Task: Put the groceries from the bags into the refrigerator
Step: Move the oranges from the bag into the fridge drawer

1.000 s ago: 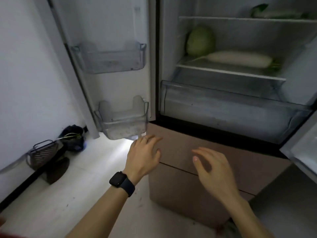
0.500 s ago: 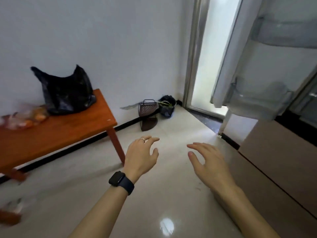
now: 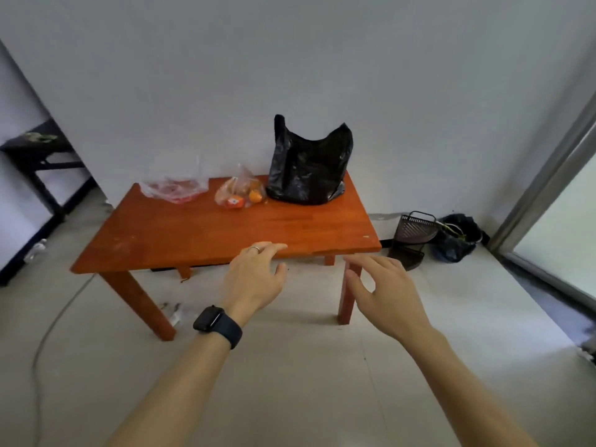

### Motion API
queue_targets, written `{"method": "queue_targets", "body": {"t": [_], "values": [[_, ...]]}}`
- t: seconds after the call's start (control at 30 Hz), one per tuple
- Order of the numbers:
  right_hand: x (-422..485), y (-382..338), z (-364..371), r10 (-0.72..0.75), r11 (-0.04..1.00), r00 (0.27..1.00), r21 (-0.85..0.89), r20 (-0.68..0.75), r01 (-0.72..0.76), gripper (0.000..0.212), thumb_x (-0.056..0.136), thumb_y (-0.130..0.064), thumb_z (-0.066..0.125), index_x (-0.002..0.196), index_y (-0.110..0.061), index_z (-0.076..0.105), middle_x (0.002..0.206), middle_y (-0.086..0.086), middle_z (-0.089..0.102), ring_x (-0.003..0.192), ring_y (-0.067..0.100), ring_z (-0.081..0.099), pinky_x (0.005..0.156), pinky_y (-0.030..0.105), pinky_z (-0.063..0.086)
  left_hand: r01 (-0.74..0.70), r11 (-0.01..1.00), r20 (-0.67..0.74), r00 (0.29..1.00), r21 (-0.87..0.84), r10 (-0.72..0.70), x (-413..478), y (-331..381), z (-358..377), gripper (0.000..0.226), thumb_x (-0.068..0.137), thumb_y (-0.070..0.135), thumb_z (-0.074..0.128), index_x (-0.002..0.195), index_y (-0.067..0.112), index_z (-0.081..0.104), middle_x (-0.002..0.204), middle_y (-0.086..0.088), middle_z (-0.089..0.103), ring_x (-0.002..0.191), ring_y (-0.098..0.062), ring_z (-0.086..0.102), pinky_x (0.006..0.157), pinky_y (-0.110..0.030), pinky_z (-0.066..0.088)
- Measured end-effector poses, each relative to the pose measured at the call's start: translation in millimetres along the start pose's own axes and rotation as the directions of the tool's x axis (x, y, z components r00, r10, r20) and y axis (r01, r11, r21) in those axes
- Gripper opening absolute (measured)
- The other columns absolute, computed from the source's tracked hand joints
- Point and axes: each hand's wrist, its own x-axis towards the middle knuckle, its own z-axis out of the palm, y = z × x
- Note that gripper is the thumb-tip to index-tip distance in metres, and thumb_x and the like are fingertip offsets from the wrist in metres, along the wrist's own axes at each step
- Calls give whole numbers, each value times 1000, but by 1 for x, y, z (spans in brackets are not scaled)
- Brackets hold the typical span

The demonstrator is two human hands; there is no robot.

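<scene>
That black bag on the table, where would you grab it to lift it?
Probably by the two handles sticking up at the top of the black bag, gathered together. Come from above and the front: the wall stands close behind it, and its soft, slumped body offers nothing firm to hold.

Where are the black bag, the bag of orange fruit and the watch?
black bag (image 3: 309,169): head view, middle of its crinkled front.
bag of orange fruit (image 3: 240,195): head view, clear plastic over the fruit.
watch (image 3: 209,318): head view, its dark screen.
</scene>
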Motion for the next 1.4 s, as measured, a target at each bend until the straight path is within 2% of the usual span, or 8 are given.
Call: {"method": "queue_targets", "body": {"t": [0.2,0.37,0.6,0.9,1.03,1.17,1.33,1.4], "values": [[60,-50,62,6,999,995,45,103,-10,37,98,-46,50,134,-39,58,117,-14,66,120,10,50,104,32,41,72,997,6,997,-23,-72,45,-87,-26,41,97,36,52,138,36,54,143,7,51,130,-15,47,105,-37,44],[114,-65,117,6,998,985,58,172,-16,37,99,-46,51,135,-40,55,138,-20,54,129,9,47,103,27,37,108,994,37,994,-30,-107,91,-148,-25,42,98,37,53,140,36,51,144,7,49,132,-14,46,107,-37,44],[239,-66,203,-18,997,969,73,248,0,39,99,-44,53,137,-36,55,139,-13,56,131,15,46,105,30,39,146,989,34,989,19,-147,204,-230,-19,41,97,36,54,138,36,53,143,7,51,127,-14,51,100,-36,50],[402,-77,292,-35,998,913,53,406,15,42,100,-44,52,140,-33,52,140,-10,56,131,14,50,106,30,43,119,990,156,979,73,-130,347,-302,5,42,100,31,52,141,34,50,144,9,50,129,-13,48,101,-33,48],[452,-80,333,-37,997,875,76,482,0,45,100,-39,52,143,-27,48,141,-7,54,125,12,55,100,24,44,20,995,230,972,93,-42,395,-329,28,44,101,27,49,145,32,46,146,11,48,129,-9,48,94,-27,51],[499,-81,373,-41,997,866,73,498,5,43,100,-27,52,144,-24,48,146,-6,48,130,12,51,104,23,41,-186,968,319,940,171,124,451,-356,58,45,99,19,49,143,26,49,145,6,51,133,-15,47,107,-31,40],[549,-82,410,-26,1000,888,27,458,15,47,96,-8,50,141,-23,53,145,-8,51,130,12,49,105,23,42,-560,794,483,777,235,405,524,-388,98,37,95,18,54,131,15,62,132,-3,62,133,-23,48,117,-41,32],[566,-82,423,-15,999,880,44,475,-7,56,90,2,51,140,-23,51,140,-8,52,116,15,59,92,26,53,-676,700,534,689,231,489,546,-399,110,34,95,19,54,126,11,65,127,-5,65,132,-24,49,118,-43,30]]}}
